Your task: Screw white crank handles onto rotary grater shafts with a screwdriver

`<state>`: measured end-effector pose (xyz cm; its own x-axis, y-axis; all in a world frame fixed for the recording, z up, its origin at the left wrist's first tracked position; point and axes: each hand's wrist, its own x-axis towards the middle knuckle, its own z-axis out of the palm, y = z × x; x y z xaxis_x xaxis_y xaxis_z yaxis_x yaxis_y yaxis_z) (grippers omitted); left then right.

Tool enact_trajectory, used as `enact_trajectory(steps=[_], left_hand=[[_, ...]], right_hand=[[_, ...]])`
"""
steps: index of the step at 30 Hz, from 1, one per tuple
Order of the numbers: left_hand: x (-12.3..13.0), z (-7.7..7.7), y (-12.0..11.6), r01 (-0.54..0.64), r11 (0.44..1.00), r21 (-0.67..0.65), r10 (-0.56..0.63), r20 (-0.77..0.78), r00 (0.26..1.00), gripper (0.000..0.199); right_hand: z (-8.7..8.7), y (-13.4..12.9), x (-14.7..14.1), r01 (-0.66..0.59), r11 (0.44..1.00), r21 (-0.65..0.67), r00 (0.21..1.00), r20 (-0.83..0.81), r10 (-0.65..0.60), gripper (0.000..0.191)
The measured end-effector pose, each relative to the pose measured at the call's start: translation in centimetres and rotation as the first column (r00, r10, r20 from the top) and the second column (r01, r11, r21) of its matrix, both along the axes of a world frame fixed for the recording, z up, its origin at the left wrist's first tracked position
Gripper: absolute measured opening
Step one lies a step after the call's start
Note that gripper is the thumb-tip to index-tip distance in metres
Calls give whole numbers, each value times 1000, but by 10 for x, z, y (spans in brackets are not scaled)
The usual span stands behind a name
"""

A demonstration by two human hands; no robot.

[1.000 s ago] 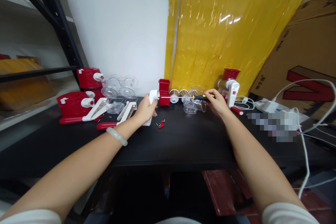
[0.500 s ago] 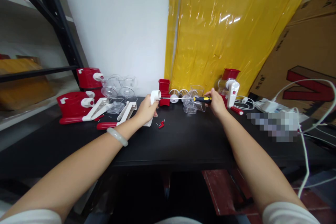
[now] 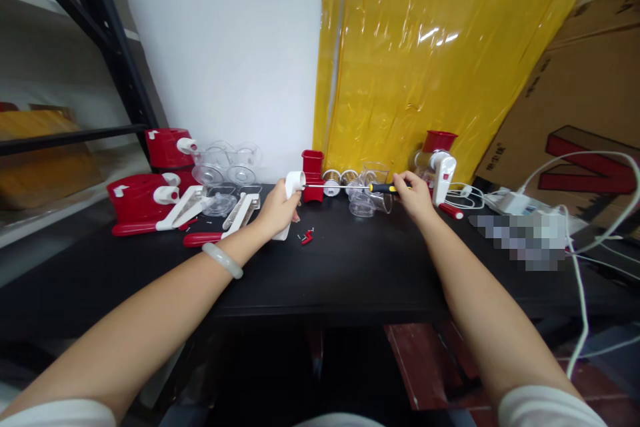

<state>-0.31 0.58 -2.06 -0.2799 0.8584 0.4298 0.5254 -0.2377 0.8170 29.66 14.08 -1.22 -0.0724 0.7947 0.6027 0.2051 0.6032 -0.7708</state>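
My left hand (image 3: 280,208) is closed around a white plastic part (image 3: 295,181), whose round end points up beside the thumb. My right hand (image 3: 414,195) grips the black and yellow handle of a screwdriver (image 3: 383,188). The screwdriver lies level, its thin shaft reaching left to the round end of the white part; the tip itself is hidden. Below and right of my left hand, a small red piece (image 3: 307,236) rests on the black table (image 3: 330,280) with tiny screws around it. Behind the shaft stands a red hopper-shaped part (image 3: 313,177).
Red housings (image 3: 137,203) and white cranks with red handles (image 3: 203,239) lie at the left, near clear plastic parts (image 3: 220,173). Metal drums (image 3: 331,183) and clear parts sit behind the screwdriver. An assembled red and white unit (image 3: 443,173) and white cables (image 3: 577,293) are at the right.
The fingers of my right hand have shifted on the screwdriver handle, and the hand looks more spread over its end. The white part in my left hand has barely moved.
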Motion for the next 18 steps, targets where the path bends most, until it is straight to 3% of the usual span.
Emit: enact_trajectory(steps=[7, 18], left_hand=[[-3, 0, 1, -31, 1000, -2, 31, 21, 999, 16], [0, 8, -3, -56, 998, -30, 58, 78, 995, 13]], right_hand=[[-2, 3, -1, -174, 985, -10, 979, -113, 171, 42], [-1, 0, 1, -253, 967, 15, 960, -123, 253, 39]])
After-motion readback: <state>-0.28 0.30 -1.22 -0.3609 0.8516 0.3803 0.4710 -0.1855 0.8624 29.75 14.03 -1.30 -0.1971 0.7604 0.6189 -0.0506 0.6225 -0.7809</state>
